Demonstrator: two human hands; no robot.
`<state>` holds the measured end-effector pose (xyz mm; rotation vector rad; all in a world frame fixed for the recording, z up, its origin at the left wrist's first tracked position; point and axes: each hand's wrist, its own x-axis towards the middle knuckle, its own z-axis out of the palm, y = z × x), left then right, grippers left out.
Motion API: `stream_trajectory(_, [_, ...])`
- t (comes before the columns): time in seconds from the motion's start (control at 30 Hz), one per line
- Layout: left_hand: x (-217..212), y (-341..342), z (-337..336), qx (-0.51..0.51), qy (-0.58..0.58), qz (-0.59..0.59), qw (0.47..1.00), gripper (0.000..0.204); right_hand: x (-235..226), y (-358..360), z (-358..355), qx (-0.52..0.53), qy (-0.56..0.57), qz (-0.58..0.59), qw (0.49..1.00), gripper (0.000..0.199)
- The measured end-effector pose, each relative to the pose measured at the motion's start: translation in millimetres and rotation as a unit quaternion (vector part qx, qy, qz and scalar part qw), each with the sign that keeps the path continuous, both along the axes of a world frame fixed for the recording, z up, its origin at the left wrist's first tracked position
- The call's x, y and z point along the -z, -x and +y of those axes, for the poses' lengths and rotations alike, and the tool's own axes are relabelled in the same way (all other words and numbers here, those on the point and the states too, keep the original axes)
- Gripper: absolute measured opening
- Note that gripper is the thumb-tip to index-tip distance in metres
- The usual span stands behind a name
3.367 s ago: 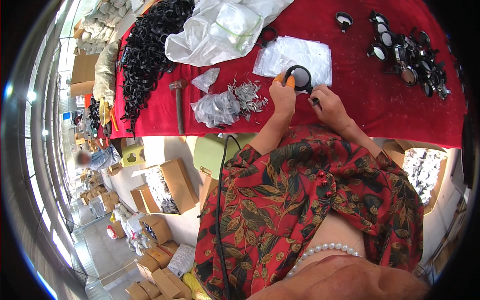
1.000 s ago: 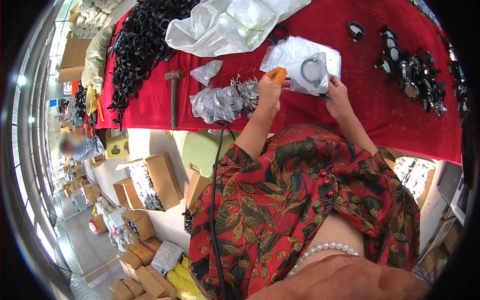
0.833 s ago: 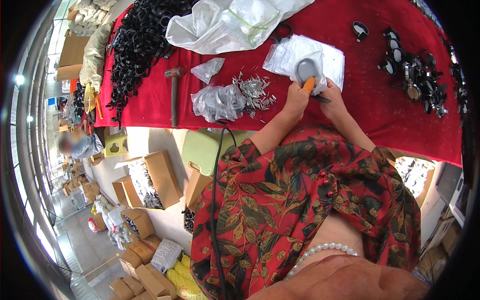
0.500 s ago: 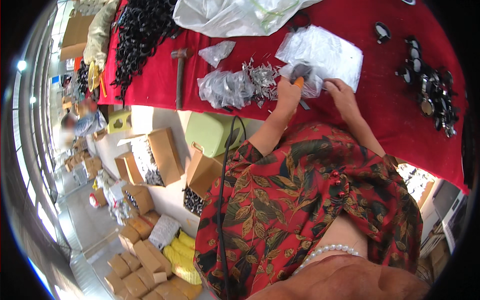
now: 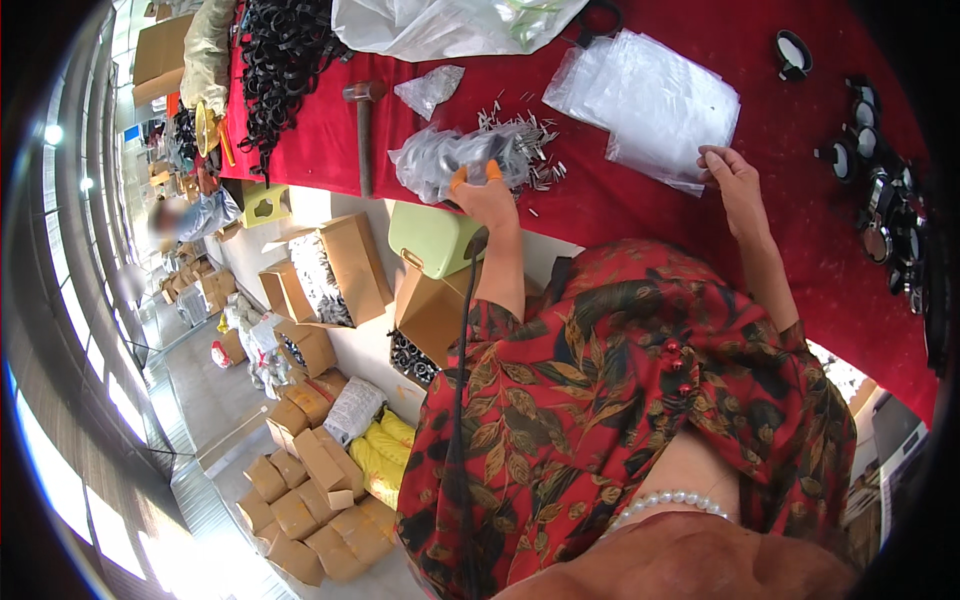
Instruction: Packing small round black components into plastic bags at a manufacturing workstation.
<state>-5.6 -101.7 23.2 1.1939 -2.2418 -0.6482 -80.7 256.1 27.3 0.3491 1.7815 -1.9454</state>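
Note:
My left hand, with orange covers on the thumb and a finger, is at the near side of a pile of filled clear plastic bags. A bagged dark item sits between its spread thumb and finger; its shape is blurred by the plastic. To the right, my right hand has bent fingers at the near right edge of a stack of flat clear plastic bags. Its fingers are slightly apart and hold nothing I can make out. Small silver metal strips are scattered between the pile and the stack.
A hammer and a small filled bag lie left on the red cloth. Black rings heap at far left; round black-and-silver pieces lie right. A large white bag lies behind; cardboard boxes stand below.
My left hand has moved left with the bagged dark item, from the flat bags to the pile. My right hand has shifted slightly right, to the stack's edge.

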Motion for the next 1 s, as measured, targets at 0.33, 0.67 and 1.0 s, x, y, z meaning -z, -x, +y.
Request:
stream_trajectory(0.33, [-16.1, 1.6, 30.7, -0.015, 0.073, -0.146, 0.986, 0.061, 19.9, 65.4, 84.7, 0.217, -0.056, 0.069, 0.972, 0.024])
stream_trajectory(0.67, [-43.8, -14.7, 39.9, 0.038, 0.136, -0.21, 0.967, 0.085, 37.1, 100.3, 88.7, 0.221, -0.3, 0.257, 0.892, 0.044])
stream_trajectory(1.0, [-57.2, 4.3, 100.5, 0.3, 0.234, 0.0, 0.925, 0.049, 66.9, 154.6, 105.5, 0.159, -0.405, 0.427, 0.793, 0.028])
